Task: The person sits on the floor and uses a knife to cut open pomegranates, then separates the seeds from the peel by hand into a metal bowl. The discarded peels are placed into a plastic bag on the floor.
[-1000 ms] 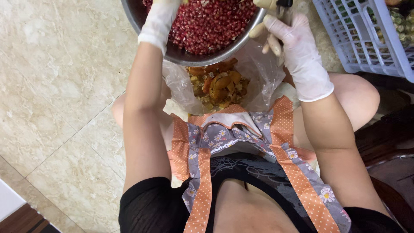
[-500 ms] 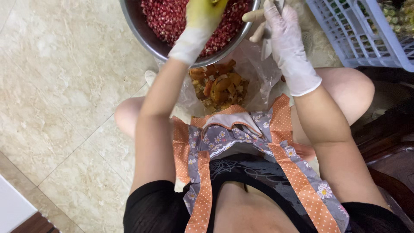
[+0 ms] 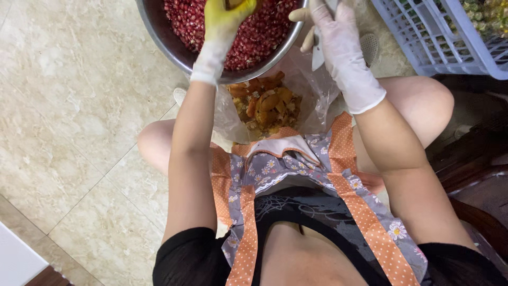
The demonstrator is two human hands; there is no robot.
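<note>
A single head-worn camera looks steeply down the person's own front, close over the apron (image 3: 296,175) and knees to the tiled floor (image 3: 69,122). Forward lies at the frame's top, where the metal bowl (image 3: 169,45) is cut off.

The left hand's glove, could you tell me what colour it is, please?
Yellow-stained at the palm, white at the cuff: left hand, head view.

seeds (image 3: 248,37) in bowl (image 3: 159,32), bag (image 3: 317,100) below it, crate (image 3: 423,42) right
</note>
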